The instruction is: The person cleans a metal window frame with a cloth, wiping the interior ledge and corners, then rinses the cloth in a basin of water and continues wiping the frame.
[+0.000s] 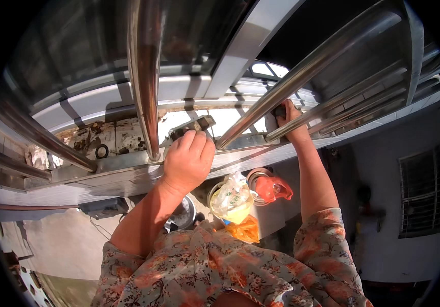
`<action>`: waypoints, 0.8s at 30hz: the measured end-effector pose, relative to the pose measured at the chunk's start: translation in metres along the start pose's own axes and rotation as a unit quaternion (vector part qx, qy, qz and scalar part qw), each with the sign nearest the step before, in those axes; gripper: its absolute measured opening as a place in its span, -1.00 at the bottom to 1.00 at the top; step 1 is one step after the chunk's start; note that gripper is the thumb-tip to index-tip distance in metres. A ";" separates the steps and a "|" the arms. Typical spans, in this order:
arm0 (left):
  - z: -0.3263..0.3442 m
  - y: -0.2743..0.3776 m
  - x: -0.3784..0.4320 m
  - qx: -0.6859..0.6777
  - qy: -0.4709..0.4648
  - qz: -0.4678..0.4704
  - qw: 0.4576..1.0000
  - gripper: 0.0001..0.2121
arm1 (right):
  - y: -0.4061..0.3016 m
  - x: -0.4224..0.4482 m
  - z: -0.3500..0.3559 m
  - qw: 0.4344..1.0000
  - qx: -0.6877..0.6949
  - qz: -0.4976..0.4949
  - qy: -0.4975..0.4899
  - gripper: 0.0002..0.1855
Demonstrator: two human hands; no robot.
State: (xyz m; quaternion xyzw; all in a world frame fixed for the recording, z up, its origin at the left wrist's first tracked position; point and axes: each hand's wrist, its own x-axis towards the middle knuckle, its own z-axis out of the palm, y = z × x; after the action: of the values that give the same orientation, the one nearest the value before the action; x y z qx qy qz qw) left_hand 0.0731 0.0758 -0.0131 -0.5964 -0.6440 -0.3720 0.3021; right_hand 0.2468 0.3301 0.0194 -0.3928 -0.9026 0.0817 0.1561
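Note:
My left hand (189,161) is at the edge of the tiled window sill, its fingers curled over the metal bottom rail (124,161) between two bars. Just beyond its knuckles lies a long, dirty metal-looking piece (200,123); whether the fingers grip it cannot be told. My right hand (293,121) reaches between the stainless steel bars (258,111) on the right, closed round a dark object (280,111) too hidden to name. Further left on the sill lie a black rubber ring (101,151) and dark debris (89,138).
Upright metal bars stand before the sliding window frame (189,86). Below the sill are a pale plastic bag (232,195), a red bag (271,188), an orange bag (244,229) and a metal basin (183,213). A barred window (424,192) is at right.

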 end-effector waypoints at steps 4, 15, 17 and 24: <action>0.002 -0.001 0.000 0.005 0.002 0.009 1.000 -0.90 | -0.039 -0.004 -0.007 0.982 0.117 -0.053 -0.135 -0.68; 0.002 -0.003 -0.002 0.026 0.005 0.021 0.999 -0.90 | -0.033 0.026 -0.053 0.967 0.175 -0.121 -0.138 -0.68; 0.001 -0.004 -0.003 0.037 0.004 0.019 0.999 -0.90 | -0.029 0.022 -0.065 0.965 -0.065 -0.220 -0.129 -0.74; 0.000 0.003 -0.002 -0.005 -0.031 -0.010 0.999 -0.86 | -0.015 0.015 -0.056 0.922 -0.108 -0.170 -0.330 -0.83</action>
State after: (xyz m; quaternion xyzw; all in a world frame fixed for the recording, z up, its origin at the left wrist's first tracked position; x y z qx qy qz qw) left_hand 0.0761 0.0747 -0.0142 -0.6023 -0.6573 -0.3596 0.2754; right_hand 0.2462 0.3322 0.0795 -0.1987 -0.9595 0.0815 -0.1825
